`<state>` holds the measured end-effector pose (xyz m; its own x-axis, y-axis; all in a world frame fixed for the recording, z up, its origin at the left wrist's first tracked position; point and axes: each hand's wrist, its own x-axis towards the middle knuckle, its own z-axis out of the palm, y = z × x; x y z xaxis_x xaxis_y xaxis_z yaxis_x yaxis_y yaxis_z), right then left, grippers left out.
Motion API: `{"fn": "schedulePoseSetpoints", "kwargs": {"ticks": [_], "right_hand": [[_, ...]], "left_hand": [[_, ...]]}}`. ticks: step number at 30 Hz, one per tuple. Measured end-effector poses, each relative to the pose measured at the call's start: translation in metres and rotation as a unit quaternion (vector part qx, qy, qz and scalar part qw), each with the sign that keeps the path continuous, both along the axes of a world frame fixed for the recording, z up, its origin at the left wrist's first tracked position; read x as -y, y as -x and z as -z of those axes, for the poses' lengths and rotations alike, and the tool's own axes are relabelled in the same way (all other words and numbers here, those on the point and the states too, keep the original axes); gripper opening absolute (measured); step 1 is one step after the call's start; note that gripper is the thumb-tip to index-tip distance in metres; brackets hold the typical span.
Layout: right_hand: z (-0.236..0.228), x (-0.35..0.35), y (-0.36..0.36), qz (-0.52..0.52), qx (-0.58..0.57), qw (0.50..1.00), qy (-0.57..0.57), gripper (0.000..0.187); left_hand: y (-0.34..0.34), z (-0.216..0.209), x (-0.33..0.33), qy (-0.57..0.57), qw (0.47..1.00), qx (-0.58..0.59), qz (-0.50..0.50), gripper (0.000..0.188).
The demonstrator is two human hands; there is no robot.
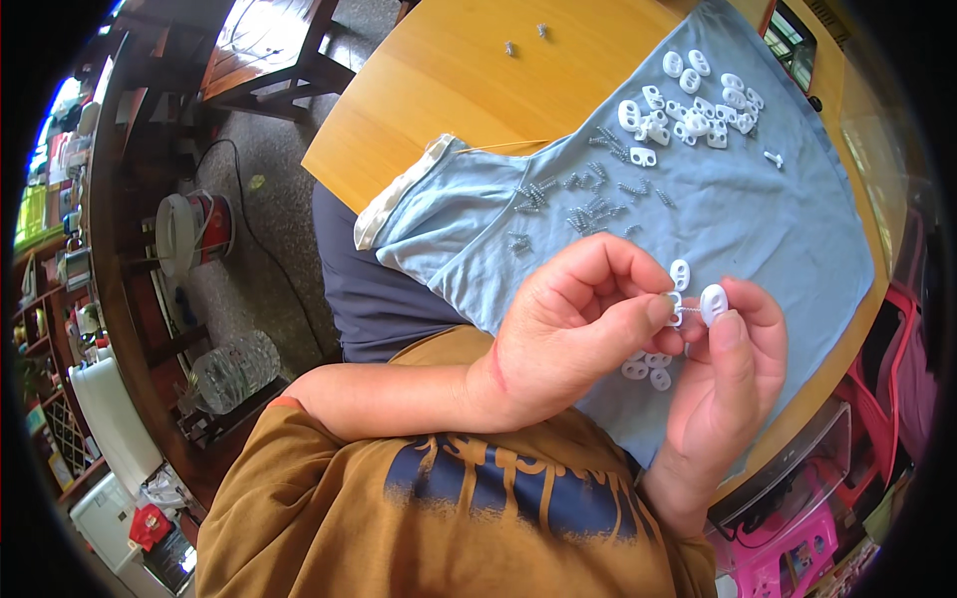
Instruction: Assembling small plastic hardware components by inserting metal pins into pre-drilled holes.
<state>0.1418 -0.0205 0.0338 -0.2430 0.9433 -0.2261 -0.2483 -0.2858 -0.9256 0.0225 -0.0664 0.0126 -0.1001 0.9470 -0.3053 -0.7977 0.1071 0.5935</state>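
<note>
Between the thumb and fingers of my left hand [583, 324] is a small white plastic cord-lock piece with holes [676, 311]. My right hand [733, 374] pinches a white oval two-holed cord-lock cap [714, 304]. A thin metal spring [690, 311] bridges the two parts, and I cannot tell which one it is seated in. Just beyond my fingertips another white oval cord-lock part [680, 273] lies on the light blue cloth [797, 259]. Several more white oval parts [659, 379] rest below my fingers, some partly hidden by my hands.
Several loose springs [596, 211] are scattered on the cloth beyond my left hand. Farther right lies a pile of white cord-lock parts [695, 122]. Two small grey pieces [510, 48] sit on the wooden table [439, 90]. To the right stands a pink plastic stool [788, 558].
</note>
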Motion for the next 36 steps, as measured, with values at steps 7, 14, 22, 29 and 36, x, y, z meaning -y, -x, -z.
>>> {"fn": "schedulePoseSetpoints", "kwargs": {"ticks": [7,14,22,29,36], "right_hand": [[0.0004,0.0028,0.0012,0.005,0.055,0.997,-0.06,0.023],[0.0039,0.0038,0.0016,-0.002,0.079,0.991,-0.107,0.021],[0.0017,0.0038,0.0026,-0.007,0.054,0.995,-0.088,0.021],[0.0012,0.0064,0.0032,-0.004,0.103,0.988,-0.115,0.02],[0.004,0.0071,0.0016,-0.022,0.122,0.979,-0.165,0.018]], "left_hand": [[0.0001,-0.0005,0.0013,0.001,1.0,-0.007,-0.004,0.012],[0.0005,-0.0007,0.0024,0.01,1.0,-0.004,-0.006,0.012],[-0.0002,-0.001,0.002,0.006,1.0,-0.011,-0.009,0.012],[-0.0014,-0.0014,0.0017,0.013,1.0,-0.01,-0.009,0.012],[-0.0038,0.0004,0.0029,-0.003,1.0,-0.009,-0.013,0.015]]}}
